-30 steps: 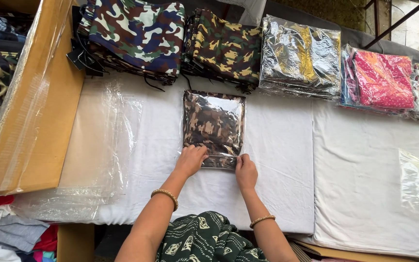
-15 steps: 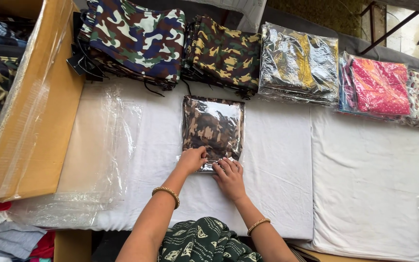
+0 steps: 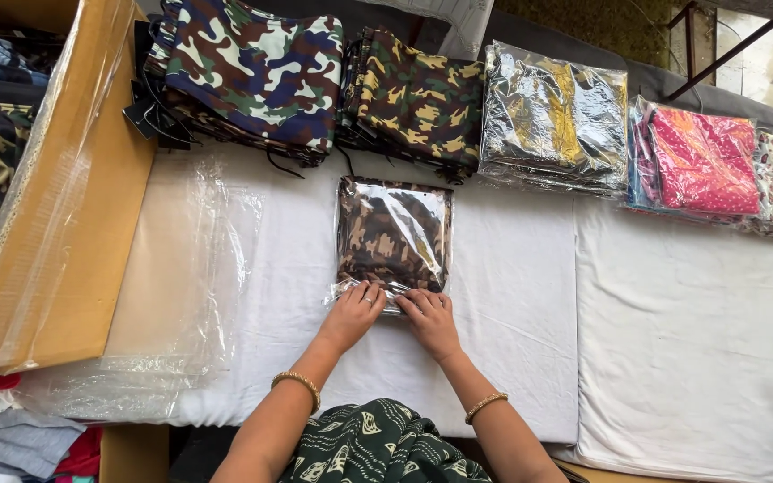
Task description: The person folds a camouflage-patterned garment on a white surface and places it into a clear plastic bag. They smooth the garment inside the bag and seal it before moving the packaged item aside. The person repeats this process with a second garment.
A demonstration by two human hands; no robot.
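The bagged camouflage garment (image 3: 393, 234) lay flat on the white padded table (image 3: 512, 358), its near flap pinned under both hands. The left hand (image 3: 353, 315) and right hand (image 3: 429, 319) pressed with fingers spread, gripping nothing. The slick film could have slid or the flap sprung open (the plastic looked creased there). Counted: 1 bag under the hands, 1 heap of empty clear bags (image 3: 181, 268) to the left, and 5 stacks along the far edge, 2 unbagged camouflage (image 3: 257, 72), 3 bagged (image 3: 552, 116).
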